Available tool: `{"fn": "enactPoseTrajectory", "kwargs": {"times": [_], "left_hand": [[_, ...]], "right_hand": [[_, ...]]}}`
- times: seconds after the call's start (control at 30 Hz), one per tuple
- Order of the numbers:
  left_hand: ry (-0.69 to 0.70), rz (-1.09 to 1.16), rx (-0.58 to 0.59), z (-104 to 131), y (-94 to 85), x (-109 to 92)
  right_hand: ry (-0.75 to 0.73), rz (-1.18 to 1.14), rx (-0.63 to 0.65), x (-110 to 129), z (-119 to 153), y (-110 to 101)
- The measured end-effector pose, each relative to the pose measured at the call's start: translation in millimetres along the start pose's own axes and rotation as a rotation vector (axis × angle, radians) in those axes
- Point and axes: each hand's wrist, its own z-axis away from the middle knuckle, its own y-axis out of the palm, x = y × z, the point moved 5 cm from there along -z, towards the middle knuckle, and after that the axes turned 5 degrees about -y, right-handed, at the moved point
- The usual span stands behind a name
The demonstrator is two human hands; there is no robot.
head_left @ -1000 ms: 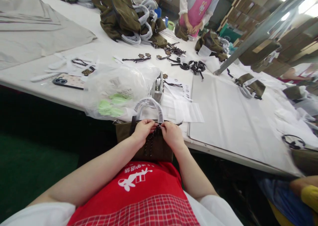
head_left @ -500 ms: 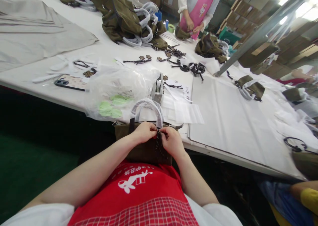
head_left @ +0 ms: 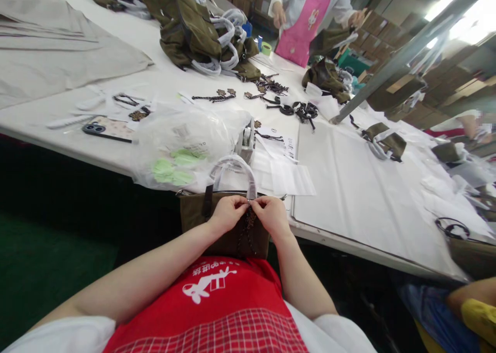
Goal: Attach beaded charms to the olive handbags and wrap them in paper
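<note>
An olive-brown handbag [head_left: 194,213] rests between my body and the table edge, its wrapped white handle [head_left: 251,180] standing up. My left hand [head_left: 229,212] and my right hand [head_left: 270,214] meet at the base of that handle, fingertips pinched together on a small metal clasp too tiny to make out fully. A dark braided cord charm [head_left: 250,218] with a brown ornament hangs below the fingertips against the bag's front.
On the white table [head_left: 116,79] lie a plastic bag [head_left: 186,136] with green pieces, a phone [head_left: 108,129], braided charms [head_left: 217,97] and piled olive bags [head_left: 197,32]. A metal pole [head_left: 387,68] rises at right. A person in a pink apron [head_left: 306,22] stands opposite.
My hands remain at the handle base, with fingertips closer together; the charm's ornament now shows. The person opposite has lifted an olive bag and spread their arms.
</note>
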Motion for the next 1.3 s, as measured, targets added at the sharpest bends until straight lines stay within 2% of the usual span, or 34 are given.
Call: {"fn": "enactPoseTrajectory", "kwargs": {"times": [0.33, 0.4, 0.5, 0.6, 0.7, 0.8, 0.87, 1.0, 1.07, 1.17, 1.23, 1.3], "left_hand": [[0.010, -0.069, -0.001, -2, -0.1, 2], [0.009, -0.073, 0.009, -2, -1.5, 1], [0.019, -0.080, 0.009, 0, -6.5, -6], [0.111, -0.153, -0.063, 6, -14.4, -21], [0.266, -0.260, -0.057, 8, -15.0, -36], [0.327, -0.252, -0.045, 5, -16.0, -40], [0.291, -0.164, -0.051, 1, -19.6, -38], [0.028, 0.176, 0.062, -3, -22.7, -32], [-0.062, 0.289, 0.133, -1, -21.5, -35], [-0.126, 0.333, 0.176, 3, -21.0, -41], [-0.159, 0.314, 0.188, 7, -20.9, -44], [-0.142, 0.242, 0.206, 11, -21.5, -49]], "right_hand": [[-0.006, 0.078, 0.049, 3, -5, 1], [-0.031, 0.058, 0.019, 3, -3, 3], [-0.078, -0.035, -0.113, 2, 1, 1], [-0.113, -0.154, -0.218, 0, 5, -3], [-0.098, -0.286, -0.165, -2, 5, 1], [-0.024, -0.468, -0.099, -7, 4, 6], [0.048, -0.618, -0.059, -14, 5, 7], [0.140, -0.840, 0.087, -23, 12, 3], [0.090, -0.937, 0.190, -20, 18, 0], [-0.026, -1.042, 0.298, -13, 26, -4], [-0.034, -0.983, 0.250, -12, 29, -6], [-0.032, -0.821, 0.125, -12, 31, -10]]}}
